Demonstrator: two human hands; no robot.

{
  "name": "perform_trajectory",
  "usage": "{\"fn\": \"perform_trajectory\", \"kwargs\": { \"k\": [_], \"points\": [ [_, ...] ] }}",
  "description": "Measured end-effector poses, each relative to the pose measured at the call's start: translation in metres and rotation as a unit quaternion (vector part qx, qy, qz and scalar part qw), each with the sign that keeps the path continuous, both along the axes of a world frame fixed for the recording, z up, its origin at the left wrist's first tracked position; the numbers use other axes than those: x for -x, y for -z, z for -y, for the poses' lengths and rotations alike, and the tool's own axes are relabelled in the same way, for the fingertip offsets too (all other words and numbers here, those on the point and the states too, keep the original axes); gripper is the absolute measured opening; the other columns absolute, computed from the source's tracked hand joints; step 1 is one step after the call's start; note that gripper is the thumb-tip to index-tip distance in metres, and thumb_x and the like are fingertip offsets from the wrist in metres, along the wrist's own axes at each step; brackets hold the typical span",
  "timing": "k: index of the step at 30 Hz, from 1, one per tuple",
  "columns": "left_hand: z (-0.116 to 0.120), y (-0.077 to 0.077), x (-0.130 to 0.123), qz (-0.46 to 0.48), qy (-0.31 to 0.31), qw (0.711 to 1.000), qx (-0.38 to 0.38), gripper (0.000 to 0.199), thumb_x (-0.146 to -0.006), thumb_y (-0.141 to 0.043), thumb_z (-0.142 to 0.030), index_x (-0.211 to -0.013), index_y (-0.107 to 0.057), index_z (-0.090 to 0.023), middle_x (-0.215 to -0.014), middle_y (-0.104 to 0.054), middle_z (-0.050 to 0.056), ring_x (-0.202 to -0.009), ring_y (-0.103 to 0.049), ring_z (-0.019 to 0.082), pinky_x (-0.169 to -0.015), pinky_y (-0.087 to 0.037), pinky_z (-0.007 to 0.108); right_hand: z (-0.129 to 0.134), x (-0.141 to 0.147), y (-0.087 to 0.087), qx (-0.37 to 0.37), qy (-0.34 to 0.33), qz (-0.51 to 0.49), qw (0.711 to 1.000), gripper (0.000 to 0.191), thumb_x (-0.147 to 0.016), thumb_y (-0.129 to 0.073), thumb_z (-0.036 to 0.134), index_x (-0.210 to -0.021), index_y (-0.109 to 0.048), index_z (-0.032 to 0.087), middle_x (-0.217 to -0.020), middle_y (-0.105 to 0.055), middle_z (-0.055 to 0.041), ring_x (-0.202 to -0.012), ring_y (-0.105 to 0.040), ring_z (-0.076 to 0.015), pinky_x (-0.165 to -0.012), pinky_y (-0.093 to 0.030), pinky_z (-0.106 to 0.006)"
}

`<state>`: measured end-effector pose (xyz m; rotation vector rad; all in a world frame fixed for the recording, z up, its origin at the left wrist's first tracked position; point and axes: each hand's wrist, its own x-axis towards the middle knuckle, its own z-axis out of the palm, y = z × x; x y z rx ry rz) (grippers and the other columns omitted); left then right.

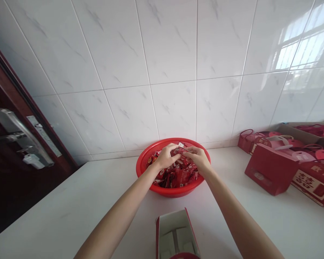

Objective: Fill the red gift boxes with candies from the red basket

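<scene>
A red plastic colander basket (140, 167) stands against the wall, filled with small red-wrapped snack packets (181, 176). Both my hands are over its far half. My left hand (166, 157) has its thumb and fingers closed at the left side of a red packet (180, 151). From the right, my right hand (198, 158) pinches the same packet between thumb and fingers. Nearer to me, between my forearms, an opened cardboard gift box (175, 225) with red outer sides shows its pale inside; its near end is cut off by the frame.
Red gift boxes (313, 181) with handles crowd the right of the white counter (70, 201); a plain red box (270, 169) stands in front. Behind them is a cardboard carton (291, 128). A tiled wall (175, 111) closes the back, and a dark door (5, 169) is at left.
</scene>
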<state>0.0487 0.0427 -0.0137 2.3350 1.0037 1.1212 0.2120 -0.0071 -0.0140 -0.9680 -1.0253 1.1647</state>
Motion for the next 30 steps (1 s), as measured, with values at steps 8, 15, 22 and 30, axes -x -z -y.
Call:
{"fn": "perform_trajectory", "kwargs": {
  "k": [8,15,22,30],
  "points": [
    [0.0044,-0.0056,0.0003,0.027,-0.006,0.999,0.021,0.029,-0.083,-0.065,-0.027,-0.11,-0.071,-0.02,-0.119,-0.069,0.008,-0.119,-0.061,0.027,-0.105,-0.047,0.041,-0.0064,-0.0013,0.0056,0.009,0.049,-0.075,0.996,0.02,-0.06,-0.078,0.028,-0.068,-0.062,0.019,-0.064,-0.066,0.0017,-0.059,-0.061,-0.013,-0.056,-0.052,-0.024],
    [0.0012,-0.0029,0.0013,0.034,0.003,0.999,-0.012,0.029,-0.082,-0.06,-0.014,-0.108,-0.071,-0.02,-0.118,-0.071,0.008,-0.12,-0.061,0.025,-0.107,-0.045,0.041,-0.0091,-0.0015,0.008,0.002,0.032,-0.136,0.99,0.028,-0.058,-0.08,0.031,-0.078,-0.064,0.019,-0.068,-0.07,0.0,-0.062,-0.065,-0.0175,-0.057,-0.056,-0.03],
    [-0.0018,-0.001,0.0012,0.053,0.015,0.998,-0.009,0.037,-0.08,-0.056,-0.008,-0.112,-0.068,-0.02,-0.122,-0.07,0.007,-0.123,-0.06,0.024,-0.109,-0.045,0.042,-0.0084,-0.0015,0.0083,-0.016,-0.014,-0.154,0.988,0.031,-0.056,-0.085,0.032,-0.079,-0.071,0.016,-0.075,-0.075,-0.0041,-0.068,-0.07,-0.0209,-0.061,-0.06,-0.033],
    [-0.0036,0.001,0.0004,0.093,0.048,0.993,0.063,0.051,-0.08,-0.06,-0.01,-0.13,-0.055,-0.02,-0.136,-0.061,0.011,-0.124,-0.06,0.024,-0.103,-0.051,0.04,-0.0058,-0.0024,0.0038,-0.002,-0.039,-0.15,0.988,0.03,-0.057,-0.086,0.03,-0.08,-0.072,0.017,-0.08,-0.076,-0.0044,-0.077,-0.071,-0.0223,-0.067,-0.061,-0.035]
  ]
}}
